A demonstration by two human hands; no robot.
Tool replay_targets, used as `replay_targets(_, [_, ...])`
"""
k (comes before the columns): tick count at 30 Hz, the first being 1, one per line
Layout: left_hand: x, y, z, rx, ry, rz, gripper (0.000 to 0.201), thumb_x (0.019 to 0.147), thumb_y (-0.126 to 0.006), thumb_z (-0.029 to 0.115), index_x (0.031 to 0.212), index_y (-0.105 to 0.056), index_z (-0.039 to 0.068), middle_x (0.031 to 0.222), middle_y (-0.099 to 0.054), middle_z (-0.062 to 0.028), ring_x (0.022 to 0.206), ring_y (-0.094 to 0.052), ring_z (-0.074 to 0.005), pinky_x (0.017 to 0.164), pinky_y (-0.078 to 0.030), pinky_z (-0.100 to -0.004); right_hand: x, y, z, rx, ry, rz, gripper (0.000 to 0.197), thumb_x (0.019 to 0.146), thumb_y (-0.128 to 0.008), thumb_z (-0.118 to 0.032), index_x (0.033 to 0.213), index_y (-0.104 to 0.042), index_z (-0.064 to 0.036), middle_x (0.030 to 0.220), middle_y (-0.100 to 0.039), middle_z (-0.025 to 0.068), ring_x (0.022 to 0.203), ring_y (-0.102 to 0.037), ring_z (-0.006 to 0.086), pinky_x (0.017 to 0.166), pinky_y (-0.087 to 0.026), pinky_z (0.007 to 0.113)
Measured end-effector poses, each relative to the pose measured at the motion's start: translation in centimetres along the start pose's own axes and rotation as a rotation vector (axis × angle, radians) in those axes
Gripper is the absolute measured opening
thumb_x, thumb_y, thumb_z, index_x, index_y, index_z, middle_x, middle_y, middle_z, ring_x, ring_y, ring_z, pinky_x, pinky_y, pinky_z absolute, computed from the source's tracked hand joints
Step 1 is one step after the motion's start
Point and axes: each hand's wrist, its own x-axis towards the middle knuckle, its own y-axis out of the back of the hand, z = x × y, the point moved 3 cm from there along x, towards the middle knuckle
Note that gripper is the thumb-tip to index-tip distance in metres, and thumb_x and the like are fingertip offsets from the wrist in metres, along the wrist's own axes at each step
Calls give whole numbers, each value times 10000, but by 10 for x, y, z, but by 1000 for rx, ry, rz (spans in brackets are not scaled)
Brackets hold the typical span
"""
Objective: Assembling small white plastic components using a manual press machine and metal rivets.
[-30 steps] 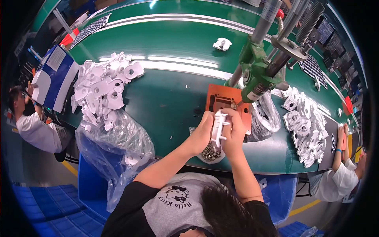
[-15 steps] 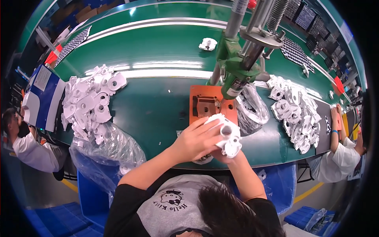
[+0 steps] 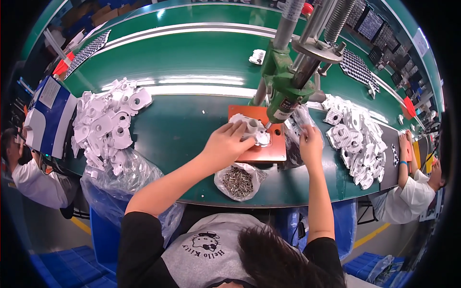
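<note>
A white plastic housing part with a round raised collar lies on the orange fixture plate, below the head of a green press. My left hand is closed on the part's left and near edge. To the right of the plate, my right hand is at a clear plastic bag, with its fingers curled together. Whatever lies between those fingertips is too small to make out. In front of the plate sits an open bag of small metal pins.
Heaps of white plastic parts lie at left and right. A blue and white machine stands far left. One white part rests on the green belt. Other people sit at both sides. Blue bins are below the bench.
My hands have parted. The left one has brought the white part down onto the orange plate, and the right one has moved up to the plastic bag. The pin bag is now uncovered.
</note>
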Motion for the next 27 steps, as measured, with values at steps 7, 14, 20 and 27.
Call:
replay_targets(7, [1, -21, 11, 8, 46, -76, 239, 723, -611, 142, 957, -625, 96, 1036, -613, -196, 939, -619, -285, 865, -473, -392, 22, -35, 58, -133, 138, -253, 85, 743, -566, -39, 813, -613, -24, 709, -607, 171, 639, -581, 369, 631, -488, 392])
replay_targets(14, [-14, -22, 4, -23, 82, -40, 240, 754, -617, 118, 991, -622, 78, 1085, -607, -187, 1015, -603, -304, 927, -466, -423, 32, -2, 36, 180, -120, -119, 173, 737, -607, -14, 908, -587, -5, 665, -573, 87, 596, -545, 155, 602, -455, 279])
replay_targets(20, [-14, -32, 10, -27, 130, -35, 253, 745, -629, 110, 995, -621, 72, 1092, -603, -190, 1033, -594, -316, 936, -465, -417, 9, -16, -32, 624, -106, -301, 228, 809, -575, 18, 1028, -639, 18, 880, -646, 40, 789, -589, 89, 696, -463, 234])
replay_targets(27, [-15, -27, 15, -84, 164, 26, 256, 739, -641, 152, 969, -618, 41, 1056, -604, -195, 1047, -582, -315, 928, -465, -424, 1, -35, -65, 149, 455, -44, 99, 711, -682, -52, 807, -695, -34, 808, -633, 93, 852, -572, 267, 728, -475, 353])
